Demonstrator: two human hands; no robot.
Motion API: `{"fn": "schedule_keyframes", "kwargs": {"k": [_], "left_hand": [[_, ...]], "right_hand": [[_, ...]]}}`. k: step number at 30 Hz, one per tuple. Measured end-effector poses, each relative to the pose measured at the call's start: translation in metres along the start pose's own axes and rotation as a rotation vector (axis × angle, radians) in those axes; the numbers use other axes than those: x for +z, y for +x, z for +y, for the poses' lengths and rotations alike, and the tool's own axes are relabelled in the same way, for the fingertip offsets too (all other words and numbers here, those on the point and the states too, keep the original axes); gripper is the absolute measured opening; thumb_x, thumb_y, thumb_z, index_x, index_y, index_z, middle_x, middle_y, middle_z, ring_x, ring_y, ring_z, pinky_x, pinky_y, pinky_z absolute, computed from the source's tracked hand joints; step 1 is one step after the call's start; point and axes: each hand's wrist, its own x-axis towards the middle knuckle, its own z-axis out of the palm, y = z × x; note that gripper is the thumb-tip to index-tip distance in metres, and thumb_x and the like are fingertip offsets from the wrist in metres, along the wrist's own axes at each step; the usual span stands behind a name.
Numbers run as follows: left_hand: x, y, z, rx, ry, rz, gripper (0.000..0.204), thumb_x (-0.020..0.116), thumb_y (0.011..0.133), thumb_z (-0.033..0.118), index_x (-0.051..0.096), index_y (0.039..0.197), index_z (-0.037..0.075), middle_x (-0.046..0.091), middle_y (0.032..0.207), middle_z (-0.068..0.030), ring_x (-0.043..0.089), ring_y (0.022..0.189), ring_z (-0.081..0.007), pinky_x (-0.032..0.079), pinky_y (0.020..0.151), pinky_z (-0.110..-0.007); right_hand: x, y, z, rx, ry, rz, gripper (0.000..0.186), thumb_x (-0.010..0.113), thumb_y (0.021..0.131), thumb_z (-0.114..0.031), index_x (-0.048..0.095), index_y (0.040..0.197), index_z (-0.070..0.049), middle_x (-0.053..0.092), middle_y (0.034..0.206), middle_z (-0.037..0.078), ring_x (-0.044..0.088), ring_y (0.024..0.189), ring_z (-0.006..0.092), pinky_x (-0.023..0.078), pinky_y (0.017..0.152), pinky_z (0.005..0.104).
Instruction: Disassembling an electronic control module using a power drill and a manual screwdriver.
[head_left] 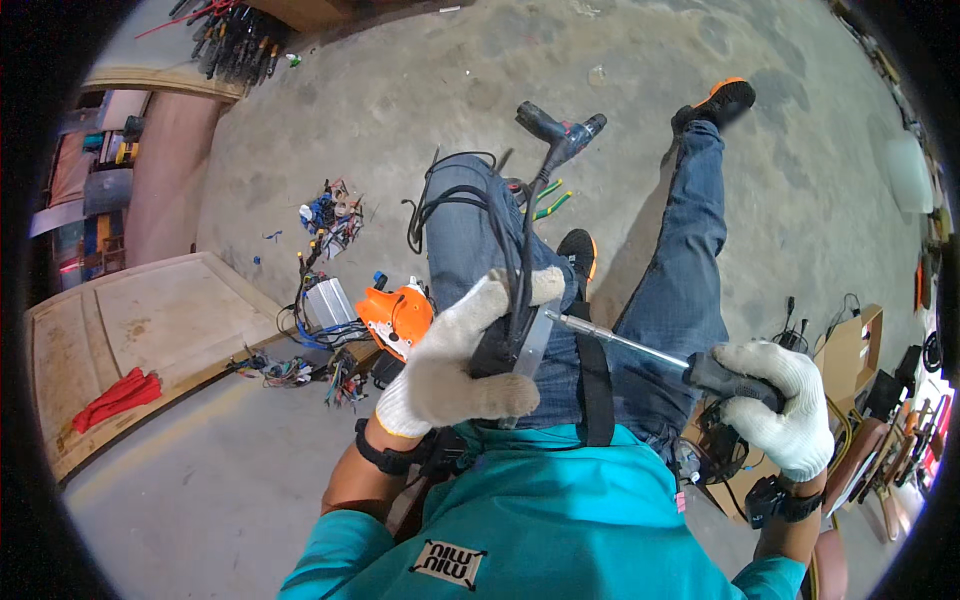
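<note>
My left hand, in a white knit glove, grips a small box-shaped device with a dark body and a grey side. Black cables run from it over my left thigh, partly between thumb and fingers. My right hand, gloved too, is wrapped round the dark handle of a screwdriver. Its steel shaft points left, and the tip is at the device's far end; whether it touches a screw there I cannot tell. My palm hides part of the device.
On the concrete floor ahead lie a cordless drill and green-handled pliers. To the left are an orange plastic part, a silver box, a wire pile and a red cloth on a wooden panel. A cardboard box stands right.
</note>
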Motion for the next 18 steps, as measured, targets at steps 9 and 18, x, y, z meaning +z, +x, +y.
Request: {"fn": "schedule_keyframes", "kwargs": {"k": [9, 18], "left_hand": [[0.004, -0.006, -0.001, -0.168, 0.102, -0.009, 0.092, 0.088, 0.085, 0.045, 0.048, 0.151, -0.006, 0.058, 0.147, -0.0213, 0.054, 0.138, -0.0306, 0.038, 0.118, -0.040], [0.015, -0.008, 0.008, -0.399, -0.046, 0.004, 0.111, 0.084, 0.075, 0.070, 0.050, 0.149, -0.006, 0.053, 0.150, -0.0165, 0.050, 0.141, -0.0285, 0.035, 0.120, -0.044]], "right_hand": [[0.016, -0.001, 0.011, 0.262, 0.519, 0.383, 0.035, 0.058, 0.089, -0.005, 0.067, 0.122, 0.000, 0.072, 0.106, 0.012, 0.067, 0.077, 0.0169, 0.056, 0.064, 0.0294], [0.005, -0.005, 0.011, 0.440, 0.409, 0.076, 0.039, 0.073, 0.088, -0.022, 0.072, 0.118, 0.003, 0.072, 0.082, 0.003, 0.054, 0.053, 0.0039, 0.040, 0.045, 0.0213]]}}
